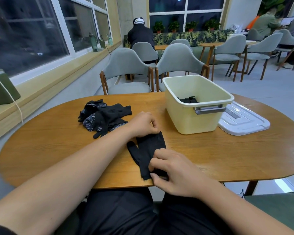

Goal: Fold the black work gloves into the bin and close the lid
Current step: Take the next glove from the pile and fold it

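Readable text: none at this resolution.
Glove pile (107, 114): one dotted glove on the near left side of the pile carries a small pale mark (93, 117).
Mark shape: roughly triangular outline, possibly a logo.
Mark content: too small to tell any letters or numbers.
Numbers, labels, signs: none legible in the head view.

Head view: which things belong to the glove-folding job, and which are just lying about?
Job: glove being folded, held by left hand and right hand; glove pile; bin with folded gloves inside; lid off, beside the bin.
Lying about: grey chairs; green bottles; green box.
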`<state>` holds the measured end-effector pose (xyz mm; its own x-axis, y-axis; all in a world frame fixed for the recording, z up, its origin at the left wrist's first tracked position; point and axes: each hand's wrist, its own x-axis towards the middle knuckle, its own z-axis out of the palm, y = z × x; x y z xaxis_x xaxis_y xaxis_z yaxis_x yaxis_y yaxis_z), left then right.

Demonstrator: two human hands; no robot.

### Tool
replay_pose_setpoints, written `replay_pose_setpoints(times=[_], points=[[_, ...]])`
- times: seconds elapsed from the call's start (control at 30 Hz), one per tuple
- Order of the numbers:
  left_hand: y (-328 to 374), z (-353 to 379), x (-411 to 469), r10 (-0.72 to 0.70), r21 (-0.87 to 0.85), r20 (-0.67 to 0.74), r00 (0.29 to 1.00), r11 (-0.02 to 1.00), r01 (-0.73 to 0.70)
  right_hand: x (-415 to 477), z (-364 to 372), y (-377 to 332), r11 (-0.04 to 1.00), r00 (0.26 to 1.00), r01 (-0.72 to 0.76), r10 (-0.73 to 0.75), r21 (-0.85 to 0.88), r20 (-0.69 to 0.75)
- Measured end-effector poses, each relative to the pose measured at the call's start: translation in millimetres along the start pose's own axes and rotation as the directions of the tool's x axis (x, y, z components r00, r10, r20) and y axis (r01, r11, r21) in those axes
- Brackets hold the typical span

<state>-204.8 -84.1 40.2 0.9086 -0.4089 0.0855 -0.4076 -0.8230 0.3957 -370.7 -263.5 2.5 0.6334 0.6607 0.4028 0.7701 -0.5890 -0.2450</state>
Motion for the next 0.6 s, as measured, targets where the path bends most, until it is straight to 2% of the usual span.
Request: replay_pose_setpoints(times=[0.33, 0.6], points=[[14.9, -3.9, 6.4, -0.008, -0.015, 0.070, 0.997, 1.000, 0.009, 0.6, -0.4, -0.4, 1.000, 1.000, -0.005, 0.005, -0.001, 0.001], [16.4, 6.5, 7.9, -0.001, -0.045, 0.002, 1.000, 0.999, 0.002, -0.7, 1.5, 1.6, 0.999, 1.000, -0.017, 0.017, 0.029, -0.007]])
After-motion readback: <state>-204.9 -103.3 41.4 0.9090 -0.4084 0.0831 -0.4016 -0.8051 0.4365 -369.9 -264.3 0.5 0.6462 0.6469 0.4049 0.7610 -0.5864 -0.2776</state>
